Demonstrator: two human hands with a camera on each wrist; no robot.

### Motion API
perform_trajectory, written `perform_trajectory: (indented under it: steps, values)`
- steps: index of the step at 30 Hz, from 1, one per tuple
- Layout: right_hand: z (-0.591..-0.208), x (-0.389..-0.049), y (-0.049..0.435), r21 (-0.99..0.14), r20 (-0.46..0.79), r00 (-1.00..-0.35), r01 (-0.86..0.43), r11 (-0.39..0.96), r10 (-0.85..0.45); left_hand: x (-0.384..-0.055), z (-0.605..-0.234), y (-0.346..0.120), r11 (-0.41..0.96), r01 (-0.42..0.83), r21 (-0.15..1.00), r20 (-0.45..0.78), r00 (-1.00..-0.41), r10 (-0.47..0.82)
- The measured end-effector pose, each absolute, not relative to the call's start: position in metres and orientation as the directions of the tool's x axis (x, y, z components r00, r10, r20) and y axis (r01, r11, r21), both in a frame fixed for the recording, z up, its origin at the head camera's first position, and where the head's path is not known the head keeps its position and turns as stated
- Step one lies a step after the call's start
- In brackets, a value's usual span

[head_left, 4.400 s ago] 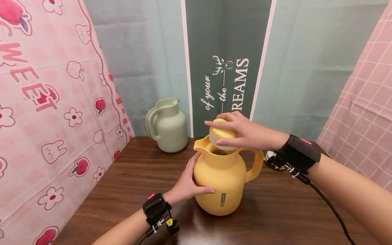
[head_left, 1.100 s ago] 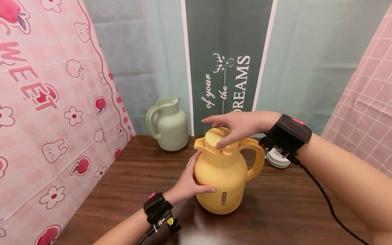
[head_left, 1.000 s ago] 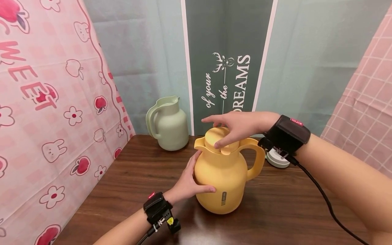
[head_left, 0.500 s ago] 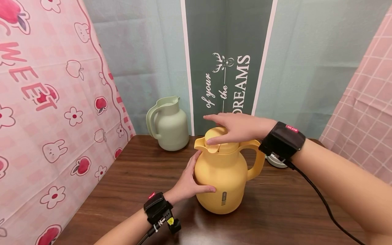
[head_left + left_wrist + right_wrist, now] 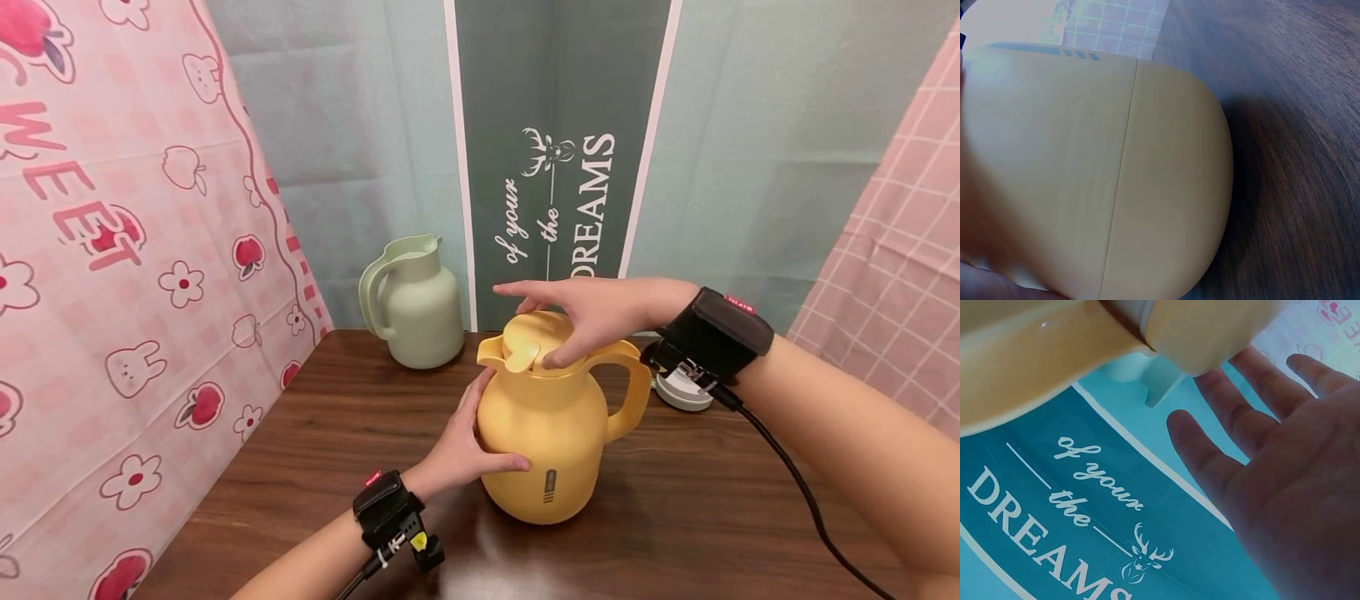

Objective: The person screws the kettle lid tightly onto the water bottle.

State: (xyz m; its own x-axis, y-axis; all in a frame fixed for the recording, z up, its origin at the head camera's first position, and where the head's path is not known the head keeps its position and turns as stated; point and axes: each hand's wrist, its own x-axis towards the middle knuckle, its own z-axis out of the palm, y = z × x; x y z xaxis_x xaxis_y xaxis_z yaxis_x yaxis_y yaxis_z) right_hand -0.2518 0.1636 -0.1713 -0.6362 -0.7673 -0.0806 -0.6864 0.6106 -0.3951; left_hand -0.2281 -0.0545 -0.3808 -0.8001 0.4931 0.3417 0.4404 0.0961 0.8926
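Note:
A yellow vacuum jug (image 5: pixel 543 425) stands upright on the wooden table. My left hand (image 5: pixel 459 446) holds its body from the left, thumb across the front and fingers round the far side. The yellow lid (image 5: pixel 534 329) sits in the jug's mouth, its small tab near the spout. My right hand (image 5: pixel 600 312) is on the lid from the right, thumb at the near edge. In the right wrist view some fingertips (image 5: pixel 1210 381) touch the lid's far side, while others stand apart from it. The jug's lower body (image 5: pixel 1166 169) fills the left wrist view.
A pale green jug (image 5: pixel 420 312) stands at the back left, its handle to the left. Behind the yellow jug's handle (image 5: pixel 630 392) lies a round white-and-green object (image 5: pixel 684 392), partly hidden by my right wrist. Cloth hangs around the wooden table (image 5: pixel 330 433).
The lid, earlier held tilted above the mouth, now sits in it. Its tab has turned leftwards toward the spout. My right hand has since swung back, thumb moving right. The left hand stays put.

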Motion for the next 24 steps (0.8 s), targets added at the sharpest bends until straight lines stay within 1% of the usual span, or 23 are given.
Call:
perform_trajectory:
  steps: [4, 8, 10, 14, 17, 20, 24]
  values:
    - [-0.173, -0.253, 0.162, -0.337, -0.050, -0.661, -0.695, 0.635, -0.749, -0.228, -0.381, -0.055, 0.092, 0.430, 0.898, 0.332, -0.801, 0.498]
    - [-0.175, -0.254, 0.161, -0.276, -0.008, -0.698, -0.686, 0.673, -0.716, -0.228, -0.382, -0.055, 0.102, 0.429, 0.898, 0.327, -0.802, 0.500]
    - [-0.177, -0.255, 0.161, -0.266, 0.006, -0.719, -0.671, 0.692, -0.695, -0.228, -0.382, -0.055, 0.109, 0.428, 0.897, 0.323, -0.804, 0.500]
    - [-0.180, -0.256, 0.160, -0.251, 0.018, -0.734, -0.661, 0.708, -0.679, -0.228, -0.382, -0.055, 0.115, 0.429, 0.896, 0.322, -0.805, 0.498]
    - [-0.180, -0.256, 0.162, -0.260, 0.006, -0.715, -0.677, 0.689, -0.699, -0.228, -0.381, -0.055, 0.114, 0.435, 0.893, 0.328, -0.804, 0.496]
    - [-0.175, -0.255, 0.164, -0.308, -0.027, -0.685, -0.688, 0.658, -0.728, -0.228, -0.381, -0.055, 0.116, 0.439, 0.891, 0.332, -0.804, 0.493]
    - [-0.167, -0.253, 0.167, -0.387, -0.106, -0.656, -0.665, 0.639, -0.747, -0.227, -0.381, -0.055, 0.115, 0.436, 0.892, 0.330, -0.806, 0.492]
